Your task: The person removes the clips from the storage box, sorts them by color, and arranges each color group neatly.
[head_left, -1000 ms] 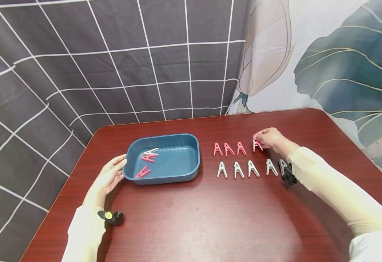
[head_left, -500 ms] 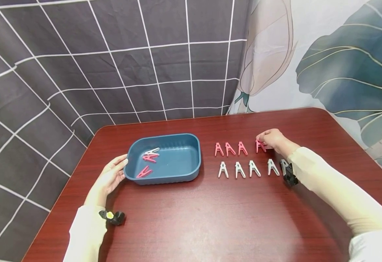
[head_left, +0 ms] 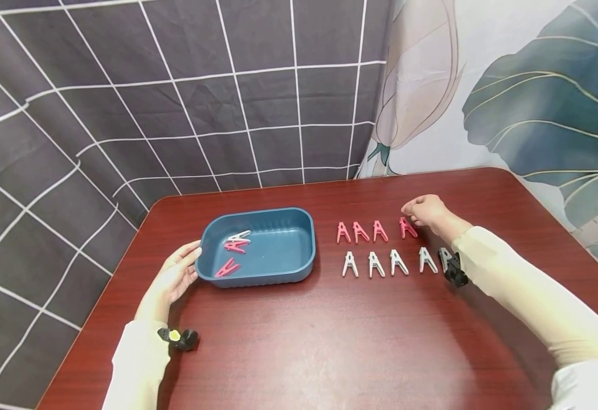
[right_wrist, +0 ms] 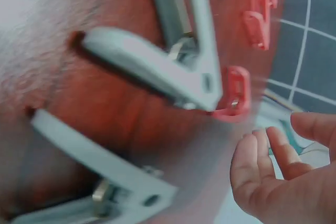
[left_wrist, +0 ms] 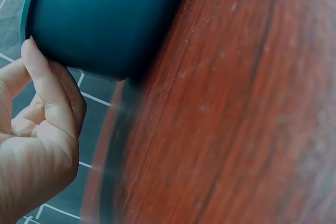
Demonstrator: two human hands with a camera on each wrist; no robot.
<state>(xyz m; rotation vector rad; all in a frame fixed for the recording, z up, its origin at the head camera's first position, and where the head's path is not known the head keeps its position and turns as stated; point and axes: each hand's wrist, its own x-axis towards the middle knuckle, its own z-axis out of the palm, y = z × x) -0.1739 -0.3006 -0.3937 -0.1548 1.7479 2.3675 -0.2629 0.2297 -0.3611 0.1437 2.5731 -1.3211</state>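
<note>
At the left end of a blue plastic basin (head_left: 283, 250), my left hand (head_left: 175, 273) pinches the rim; the left wrist view shows fingertips (left_wrist: 32, 51) at the basin's edge. One white and two red clothespins (head_left: 228, 267) lie inside. My right hand (head_left: 429, 212) hovers just behind the rightmost red clothespin (head_left: 408, 228), holding nothing. In the right wrist view its thumb and fingers stand apart, close to that red clothespin (right_wrist: 240, 95). Three more red clothespins (head_left: 360, 232) stand in a row to its left.
In front of the red row, several white clothespins (head_left: 373, 265) stand in a second row; the rightmost one (head_left: 445, 260) is partly covered by the right wrist camera (head_left: 455, 272). All are on a reddish-brown wooden table (head_left: 304, 336), with a dark gridded cloth (head_left: 263, 102) behind.
My right hand has let go of the rightmost red clothespin and lifted slightly away; the clothespin stands a bit farther right than before. The left hand stays on the basin.
</note>
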